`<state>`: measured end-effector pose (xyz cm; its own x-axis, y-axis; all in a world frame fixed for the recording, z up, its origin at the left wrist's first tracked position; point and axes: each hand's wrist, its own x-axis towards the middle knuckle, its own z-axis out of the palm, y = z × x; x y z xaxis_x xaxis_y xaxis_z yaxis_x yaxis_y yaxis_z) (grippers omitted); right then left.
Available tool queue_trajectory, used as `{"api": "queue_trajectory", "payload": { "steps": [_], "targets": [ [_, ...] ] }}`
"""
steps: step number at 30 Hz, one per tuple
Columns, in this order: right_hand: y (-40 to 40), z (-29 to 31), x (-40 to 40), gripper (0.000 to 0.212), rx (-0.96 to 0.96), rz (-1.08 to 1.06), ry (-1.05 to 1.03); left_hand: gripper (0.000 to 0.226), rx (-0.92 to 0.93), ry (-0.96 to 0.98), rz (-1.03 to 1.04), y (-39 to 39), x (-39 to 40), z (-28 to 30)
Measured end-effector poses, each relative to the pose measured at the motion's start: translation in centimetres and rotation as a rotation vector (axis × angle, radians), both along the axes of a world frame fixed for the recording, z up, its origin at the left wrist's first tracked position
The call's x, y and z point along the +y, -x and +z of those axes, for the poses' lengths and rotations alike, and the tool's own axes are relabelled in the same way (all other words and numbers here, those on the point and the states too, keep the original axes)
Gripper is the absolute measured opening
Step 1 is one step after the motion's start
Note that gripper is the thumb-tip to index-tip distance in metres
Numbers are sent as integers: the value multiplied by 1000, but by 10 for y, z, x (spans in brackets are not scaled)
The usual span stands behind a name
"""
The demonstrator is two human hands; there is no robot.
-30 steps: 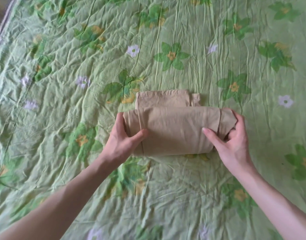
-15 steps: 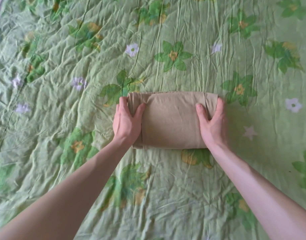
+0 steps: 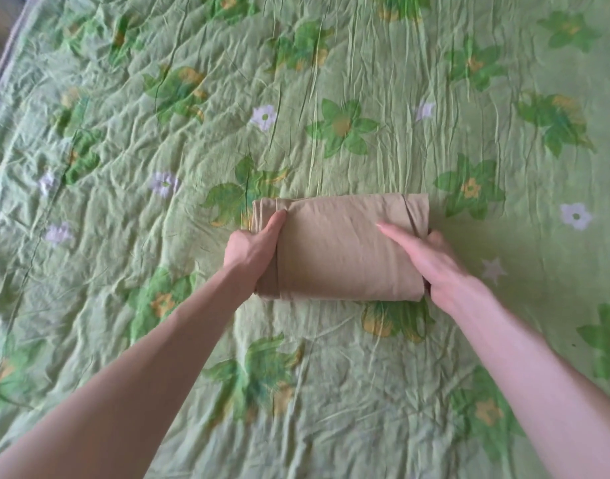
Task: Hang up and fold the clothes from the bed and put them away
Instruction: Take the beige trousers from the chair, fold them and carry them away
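Observation:
A tan garment (image 3: 345, 247), folded into a compact rectangle, lies in the middle of the bed. My left hand (image 3: 253, 247) grips its left end, thumb on top and fingers tucked under the edge. My right hand (image 3: 431, 257) grips the right end, thumb laid across the top and fingers curled under the side. The fingers of both hands are hidden beneath the cloth.
The bed is covered by a wrinkled green sheet (image 3: 158, 133) printed with green, yellow and white flowers. The sheet's edge (image 3: 6, 60) and a strip of floor show at the top left corner. No other clothes are in view.
The last fold was rolled away from me over the flat part, making one compact rectangle. Both hands then shifted from lying on top to gripping the two ends from the sides.

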<state>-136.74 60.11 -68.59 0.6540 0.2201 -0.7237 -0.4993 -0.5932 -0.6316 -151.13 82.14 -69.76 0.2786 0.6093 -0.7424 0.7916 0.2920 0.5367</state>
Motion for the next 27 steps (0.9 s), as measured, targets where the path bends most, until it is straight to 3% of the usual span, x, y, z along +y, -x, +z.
{"api": "queue_trajectory", "payload": {
  "steps": [4, 6, 10, 14, 22, 27],
  "targets": [
    [10, 11, -11, 132, 125, -90, -170, 80, -174, 236, -5, 15, 0, 14],
    [17, 21, -21, 113, 155, -106, -245, 79, -288, 328, -59, 26, 1, 26],
    [31, 58, -41, 88, 98, -200, -285, 49, -471, 398, -79, 42, -8, 65],
    [46, 133, -62, 55, 62, -258, -344, 60, -534, 501, -39, 54, -27, 137],
    [67, 312, -109, 70, -17, -207, -345, 62, -669, 556, -30, 86, -82, 291],
    [95, 392, -131, 87, -85, -281, -335, 52, -721, 415, -65, 95, -107, 372]
  ]
}}
